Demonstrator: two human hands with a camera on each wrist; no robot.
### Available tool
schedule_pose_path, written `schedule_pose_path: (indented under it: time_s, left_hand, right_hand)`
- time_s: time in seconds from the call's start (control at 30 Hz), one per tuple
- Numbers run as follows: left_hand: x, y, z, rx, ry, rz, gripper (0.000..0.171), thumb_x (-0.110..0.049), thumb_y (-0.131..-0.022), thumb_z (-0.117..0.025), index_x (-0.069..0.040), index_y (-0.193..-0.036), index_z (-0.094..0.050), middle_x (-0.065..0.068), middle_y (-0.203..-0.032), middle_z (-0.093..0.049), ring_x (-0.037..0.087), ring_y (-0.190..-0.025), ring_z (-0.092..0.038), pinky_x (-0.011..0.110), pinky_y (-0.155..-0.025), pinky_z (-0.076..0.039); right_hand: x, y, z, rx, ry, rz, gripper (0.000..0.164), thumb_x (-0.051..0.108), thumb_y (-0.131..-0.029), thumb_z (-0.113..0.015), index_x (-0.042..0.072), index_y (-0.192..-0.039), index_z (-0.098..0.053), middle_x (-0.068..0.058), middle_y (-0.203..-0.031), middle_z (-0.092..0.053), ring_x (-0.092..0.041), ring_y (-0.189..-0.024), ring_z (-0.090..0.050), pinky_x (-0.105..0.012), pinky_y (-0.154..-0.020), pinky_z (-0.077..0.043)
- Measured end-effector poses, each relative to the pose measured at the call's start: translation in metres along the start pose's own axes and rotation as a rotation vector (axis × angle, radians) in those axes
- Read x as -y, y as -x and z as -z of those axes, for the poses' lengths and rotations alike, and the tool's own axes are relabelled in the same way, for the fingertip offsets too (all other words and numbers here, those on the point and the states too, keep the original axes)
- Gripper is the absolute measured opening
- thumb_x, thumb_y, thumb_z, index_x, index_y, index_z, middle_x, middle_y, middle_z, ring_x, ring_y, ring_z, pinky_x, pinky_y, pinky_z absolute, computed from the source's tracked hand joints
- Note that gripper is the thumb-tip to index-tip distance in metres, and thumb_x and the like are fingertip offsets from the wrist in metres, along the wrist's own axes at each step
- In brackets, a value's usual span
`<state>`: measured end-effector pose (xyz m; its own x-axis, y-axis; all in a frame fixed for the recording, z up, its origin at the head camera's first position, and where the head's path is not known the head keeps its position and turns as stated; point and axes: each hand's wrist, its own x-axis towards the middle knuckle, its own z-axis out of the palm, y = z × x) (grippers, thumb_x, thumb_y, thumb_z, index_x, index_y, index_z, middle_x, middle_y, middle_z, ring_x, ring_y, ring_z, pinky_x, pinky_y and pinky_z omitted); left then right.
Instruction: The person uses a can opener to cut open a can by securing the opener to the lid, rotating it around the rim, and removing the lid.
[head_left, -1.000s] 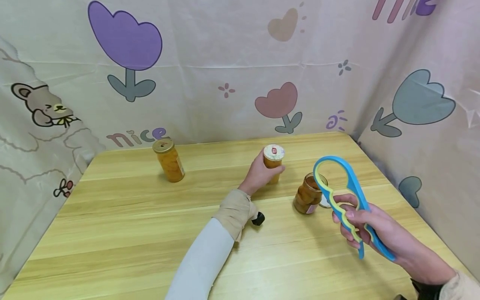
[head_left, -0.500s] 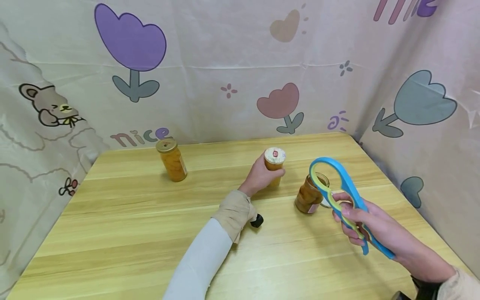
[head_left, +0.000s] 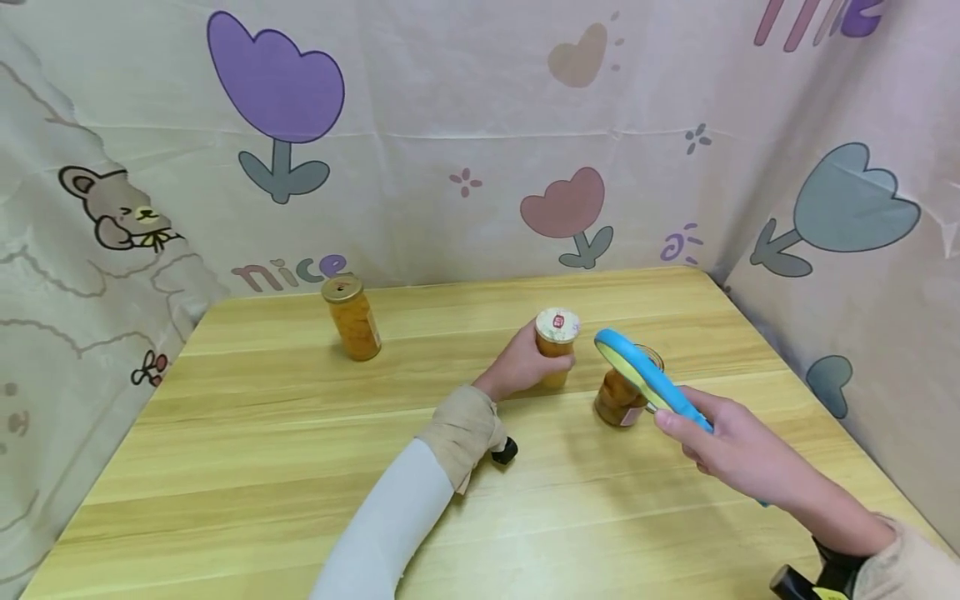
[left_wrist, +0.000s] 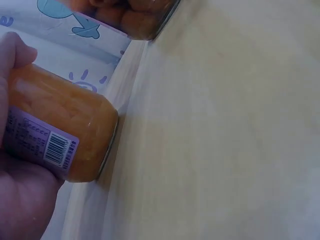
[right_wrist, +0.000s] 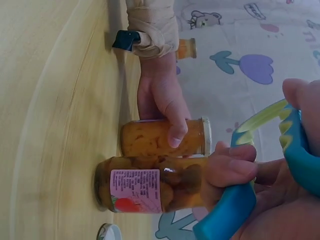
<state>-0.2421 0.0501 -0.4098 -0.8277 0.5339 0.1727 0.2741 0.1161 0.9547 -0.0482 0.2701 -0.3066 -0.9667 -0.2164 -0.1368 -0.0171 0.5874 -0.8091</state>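
Note:
In the head view my left hand (head_left: 521,364) grips a glass jar (head_left: 557,327) of orange fruit with a white patterned lid. The jar stays upright, its base at or close to the tabletop; its barcode label (left_wrist: 50,142) shows in the left wrist view. My right hand (head_left: 738,446) holds a blue and yellow jar opener (head_left: 652,375) above the table, seen nearly edge-on. Partly behind the opener stands a lidless jar (head_left: 617,400) of brownish fruit, with a pink label (right_wrist: 135,190) in the right wrist view.
Another fruit jar (head_left: 354,325) with a gold lid stands at the back left of the wooden table (head_left: 225,467). A loose white lid (right_wrist: 110,232) lies beside the lidless jar. A printed cloth (head_left: 420,83) hangs behind the table and along its sides.
My left hand has brought the white-lidded jar a little nearer to me. My right hand has turned the jar opener from broadside to nearly edge-on, its loop end shifting left.

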Motion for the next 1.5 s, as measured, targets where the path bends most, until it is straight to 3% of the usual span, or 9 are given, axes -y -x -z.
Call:
schedule_pose_path:
  time_s: [0.23,0.4,0.53,0.67,0.83,1.03,1.23,1.5]
  left_hand:
    - [-0.002,0.010,-0.002,0.050,0.006,-0.021,0.058,-0.016,-0.081,-0.076,-0.017,-0.131,-0.047,-0.003,-0.114,-0.059,0.014,-0.103,-0.058,0.030,-0.090,-0.048]
    - [-0.004,0.017,-0.003,0.089,0.034,-0.039,0.057,-0.017,-0.080,-0.076,-0.019,-0.130,-0.047,-0.002,-0.114,-0.059,0.015,-0.102,-0.059,0.031,-0.089,-0.049]
    - [-0.003,0.021,-0.004,0.115,0.053,-0.058,0.057,-0.018,-0.080,-0.077,-0.019,-0.130,-0.048,-0.002,-0.114,-0.059,0.014,-0.102,-0.059,0.029,-0.089,-0.049]
    - [-0.003,0.026,-0.005,0.118,0.076,-0.090,0.059,-0.011,-0.079,-0.076,-0.018,-0.130,-0.047,-0.001,-0.115,-0.059,0.013,-0.102,-0.057,0.028,-0.090,-0.048]
    - [-0.003,0.030,-0.004,0.124,0.089,-0.122,0.062,-0.002,-0.076,-0.076,-0.016,-0.130,-0.048,0.000,-0.110,-0.059,0.012,-0.097,-0.055,0.028,-0.089,-0.047]
    - [0.000,0.034,-0.004,0.158,0.082,-0.213,0.060,-0.002,-0.075,-0.078,-0.014,-0.127,-0.049,0.007,-0.096,-0.063,0.014,-0.085,-0.059,0.027,-0.079,-0.052]
    - [0.002,0.038,-0.002,0.161,0.024,-0.306,0.067,0.000,-0.074,-0.078,-0.012,-0.132,-0.047,0.015,-0.110,-0.062,0.014,-0.095,-0.058,0.029,-0.093,-0.047]
    - [-0.009,0.045,-0.002,0.203,-0.006,-0.261,0.062,0.005,-0.075,-0.074,-0.007,-0.130,-0.047,0.014,-0.114,-0.061,0.013,-0.100,-0.055,0.027,-0.096,-0.044]
  right_hand:
    - [0.004,-0.002,-0.008,-0.083,0.155,0.076,0.033,0.032,-0.106,-0.036,0.005,-0.106,-0.056,0.003,-0.056,-0.035,-0.006,-0.043,-0.031,-0.027,-0.036,-0.032]
    - [0.008,-0.007,-0.015,-0.143,0.299,0.093,0.035,0.038,-0.103,-0.043,0.013,-0.124,-0.055,0.002,-0.059,-0.038,-0.009,-0.044,-0.033,-0.027,-0.041,-0.035]
    - [0.011,-0.011,-0.021,-0.184,0.393,0.155,0.040,0.038,-0.100,-0.048,0.011,-0.130,-0.052,0.000,-0.076,-0.050,-0.011,-0.059,-0.044,-0.027,-0.051,-0.040]
    - [0.013,-0.014,-0.026,-0.221,0.503,0.204,0.053,0.044,-0.097,-0.051,0.006,-0.133,-0.047,0.000,-0.092,-0.054,-0.016,-0.076,-0.050,-0.031,-0.062,-0.043]
    - [0.013,-0.019,-0.032,-0.270,0.626,0.228,0.065,0.055,-0.094,-0.051,0.005,-0.135,-0.044,-0.004,-0.108,-0.055,-0.022,-0.086,-0.054,-0.040,-0.071,-0.047]
    - [0.014,-0.021,-0.040,-0.285,0.676,0.235,0.071,0.061,-0.091,-0.050,0.006,-0.135,-0.043,-0.008,-0.116,-0.054,-0.021,-0.076,-0.055,-0.038,-0.065,-0.049]
    - [0.018,-0.023,-0.045,-0.315,0.738,0.250,0.072,0.061,-0.089,-0.054,0.006,-0.134,-0.044,-0.005,-0.104,-0.051,-0.014,-0.060,-0.044,-0.028,-0.051,-0.039]
    - [0.019,-0.025,-0.048,-0.353,0.802,0.229,0.077,0.066,-0.088,-0.051,0.004,-0.133,-0.042,-0.009,-0.104,-0.052,-0.017,-0.057,-0.045,-0.031,-0.047,-0.038]
